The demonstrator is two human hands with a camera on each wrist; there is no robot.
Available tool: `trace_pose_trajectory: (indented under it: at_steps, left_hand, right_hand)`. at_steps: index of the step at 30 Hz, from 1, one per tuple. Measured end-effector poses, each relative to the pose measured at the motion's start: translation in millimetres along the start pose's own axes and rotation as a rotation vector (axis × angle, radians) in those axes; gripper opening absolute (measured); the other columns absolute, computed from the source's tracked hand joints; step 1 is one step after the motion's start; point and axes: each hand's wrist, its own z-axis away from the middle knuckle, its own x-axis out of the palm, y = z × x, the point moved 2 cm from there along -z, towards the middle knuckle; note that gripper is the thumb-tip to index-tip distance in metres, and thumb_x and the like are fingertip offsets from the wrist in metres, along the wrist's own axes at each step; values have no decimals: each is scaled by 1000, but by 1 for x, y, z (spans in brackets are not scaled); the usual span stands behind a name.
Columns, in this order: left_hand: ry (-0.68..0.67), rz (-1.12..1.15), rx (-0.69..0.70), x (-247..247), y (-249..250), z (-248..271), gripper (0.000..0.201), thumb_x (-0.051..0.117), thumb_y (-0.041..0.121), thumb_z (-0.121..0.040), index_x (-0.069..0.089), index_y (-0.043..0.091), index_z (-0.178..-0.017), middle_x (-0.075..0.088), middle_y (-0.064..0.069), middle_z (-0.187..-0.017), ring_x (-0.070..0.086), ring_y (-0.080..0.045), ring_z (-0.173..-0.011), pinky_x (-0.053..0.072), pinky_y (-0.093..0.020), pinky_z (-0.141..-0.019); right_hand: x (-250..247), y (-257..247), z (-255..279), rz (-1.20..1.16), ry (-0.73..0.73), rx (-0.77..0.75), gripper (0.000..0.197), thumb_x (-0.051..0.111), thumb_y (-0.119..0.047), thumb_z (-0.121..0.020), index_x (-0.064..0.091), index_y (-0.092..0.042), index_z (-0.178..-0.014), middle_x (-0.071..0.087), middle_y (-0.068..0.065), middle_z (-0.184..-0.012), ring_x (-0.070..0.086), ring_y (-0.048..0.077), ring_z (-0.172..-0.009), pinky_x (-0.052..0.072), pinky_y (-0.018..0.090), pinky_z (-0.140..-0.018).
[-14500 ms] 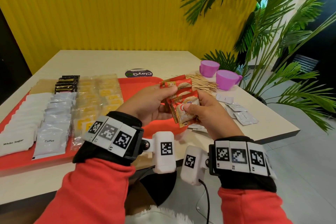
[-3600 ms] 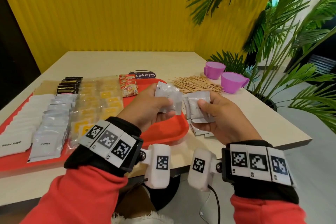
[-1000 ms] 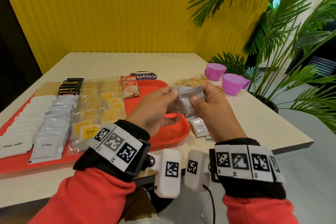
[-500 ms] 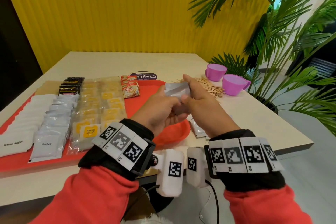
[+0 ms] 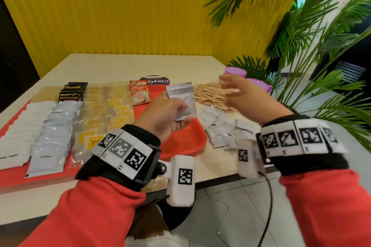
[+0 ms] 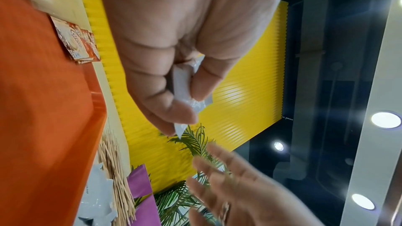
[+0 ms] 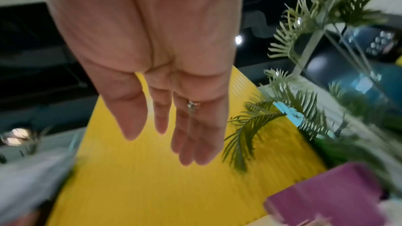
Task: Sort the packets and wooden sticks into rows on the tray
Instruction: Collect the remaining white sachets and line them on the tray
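My left hand (image 5: 170, 112) pinches a small stack of silver-white packets (image 5: 181, 99) upright above the right part of the red tray (image 5: 184, 140); the left wrist view shows thumb and fingers curled round the packets (image 6: 180, 82). My right hand (image 5: 239, 94) hovers empty with straight fingers above the pile of wooden sticks (image 5: 210, 94), blurred by motion. In the right wrist view the right hand (image 7: 174, 126) holds nothing. More silver cream packets (image 5: 222, 128) lie loose on the table right of the tray. Rows of white sugar, coffee (image 5: 48, 150), yellow and black packets fill the tray's left; Coffee-mate packets (image 5: 139, 94) sit at its far edge.
Two purple cups (image 5: 236, 72) stand beyond the sticks near the table's right edge. A palm plant (image 5: 301, 36) leans over that corner. A dark round label (image 5: 157, 81) lies behind the tray. The beige table (image 5: 120, 66) extends back toward a yellow wall.
Both hands were together on the silver packets. My right hand has let go and swung right over the sticks, while the left keeps the packets.
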Motion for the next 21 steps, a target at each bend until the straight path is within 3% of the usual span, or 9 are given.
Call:
trace_pose_trajectory:
  at_steps: [5, 9, 11, 16, 19, 21]
  left_hand:
    - [51, 23, -13, -1, 0, -2, 28, 42, -7, -91, 40, 17, -76, 45, -4, -71, 48, -13, -58, 47, -22, -54]
    - [74, 52, -41, 2, -4, -2, 27, 42, -8, -90, 40, 14, -74, 44, -5, -73, 47, -14, -62, 47, -22, -55]
    - [83, 56, -50, 2, -5, -2, 26, 42, -8, -90, 40, 14, -75, 44, -6, -74, 47, -15, -63, 47, -22, -55]
    - [108, 53, -79, 0, -5, -5, 24, 42, -7, -89, 42, 12, -75, 45, -7, -76, 47, -16, -65, 46, -23, -56]
    - [134, 29, -101, -3, -7, -7, 21, 44, -7, -88, 44, 11, -76, 44, -8, -82, 45, -17, -68, 43, -23, -54]
    - [135, 9, -116, -4, -8, -9, 20, 45, -7, -87, 44, 11, -77, 43, -9, -85, 44, -18, -68, 43, -23, -53]
  right_hand:
    - [-16, 50, -11, 594, -255, 220, 57, 61, -17, -88, 40, -18, -140, 45, 5, -141, 43, 22, -128, 34, 33, -105]
    - [-8, 73, -14, 760, -392, 256, 59, 62, -23, -87, 38, -18, -141, 40, 4, -145, 38, 22, -133, 30, 34, -110]
    - [-4, 79, -17, 866, -439, 214, 51, 60, -22, -88, 45, -16, -136, 48, 4, -139, 44, 23, -127, 35, 33, -107]
    - [-3, 82, -22, 980, -383, 124, 28, 57, -17, -88, 64, -13, -114, 63, 6, -114, 56, 24, -104, 45, 29, -89]
    - [-12, 82, -23, 955, -245, 119, 16, 47, -18, -94, 62, -13, -92, 61, 5, -92, 52, 21, -83, 44, 29, -78]
    - [-23, 82, -24, 887, -134, 142, 21, 41, -9, -94, 62, -10, -96, 57, 5, -89, 49, 21, -82, 42, 30, -75]
